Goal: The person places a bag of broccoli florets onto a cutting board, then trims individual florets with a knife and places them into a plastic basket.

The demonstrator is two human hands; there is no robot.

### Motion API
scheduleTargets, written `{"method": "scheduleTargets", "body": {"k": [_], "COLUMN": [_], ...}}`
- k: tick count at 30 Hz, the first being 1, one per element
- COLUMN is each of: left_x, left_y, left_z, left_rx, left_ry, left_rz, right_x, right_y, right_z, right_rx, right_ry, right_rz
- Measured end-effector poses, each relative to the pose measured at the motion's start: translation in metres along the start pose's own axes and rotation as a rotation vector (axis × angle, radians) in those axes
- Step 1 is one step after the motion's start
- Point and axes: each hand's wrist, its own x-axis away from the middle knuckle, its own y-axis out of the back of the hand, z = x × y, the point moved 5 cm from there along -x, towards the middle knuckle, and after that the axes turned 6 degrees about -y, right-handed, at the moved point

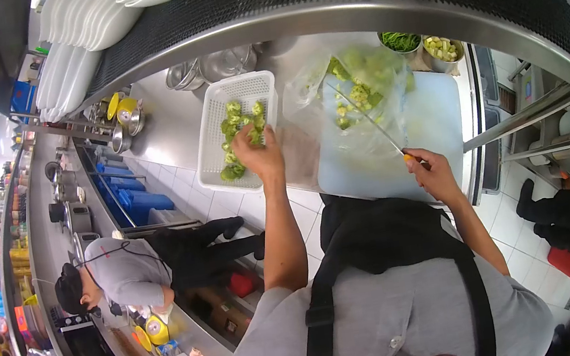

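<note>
My left hand is over a white perforated basket, its fingers apart and touching the broccoli florets inside. Part of the florets is hidden behind the fingers. In my right hand is a knife with a yellow handle, its blade pointing away from me and to the left. Beneath the blade, a clear plastic bag with more broccoli pieces lies partly on a whitish cutting board.
Metal bowls stand behind the basket. At the back right are containers of chopped greens and pale cut pieces. A metal shelf edge runs overhead. Another person works at the left counter; another person's legs show at right.
</note>
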Motion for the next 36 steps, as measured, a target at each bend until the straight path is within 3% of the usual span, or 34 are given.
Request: {"method": "scheduleTargets", "body": {"k": [2,4,6,9,12,15,16,19,28,31,34,36], "left_x": [0.002,0.016,0.033,0.016,-0.004,-0.01,-0.011,-0.006,-0.011,-0.008,0.01,0.014], "left_y": [-0.034,-0.083,-0.146,-0.196,-0.21,-0.236,-0.238,-0.247,-0.205,-0.179,-0.188,-0.192], "left_z": [-0.032,-0.069,-0.073,-0.036,-0.02,0.0,-0.001,0.005,-0.007,-0.016,0.006,0.001], "left_rx": [0.406,0.633,0.449,0.197,0.008,-0.29,-0.333,-0.33,-0.053,-0.004,0.054,0.111], "left_ry": [0.133,0.029,-0.193,-0.275,-0.27,0.054,0.071,0.228,0.336,0.266,0.019,0.011], "left_rz": [0.308,0.636,0.947,0.61,0.436,0.78,0.857,0.924,0.745,0.68,0.449,0.564], "right_x": [0.001,0.0,0.0,0.007,0.02,0.028,0.028,0.029,0.028,0.025,0.024,0.024], "right_y": [0.001,-0.001,0.001,0.01,0.019,0.018,0.017,0.012,0.018,0.022,0.021,0.018], "right_z": [-0.002,-0.002,-0.001,0.007,0.015,0.012,0.01,0.0,-0.004,-0.002,0.001,0.006], "right_rx": [-0.037,-0.049,-0.039,-0.035,-0.015,-0.024,-0.03,-0.081,-0.053,-0.063,-0.073,-0.078], "right_ry": [-0.013,-0.019,-0.019,0.005,0.002,-0.03,-0.024,-0.041,-0.014,-0.022,-0.028,-0.044], "right_rz": [-0.031,-0.046,-0.068,-0.045,-0.035,-0.012,-0.009,0.013,-0.04,-0.055,-0.061,-0.056]}}
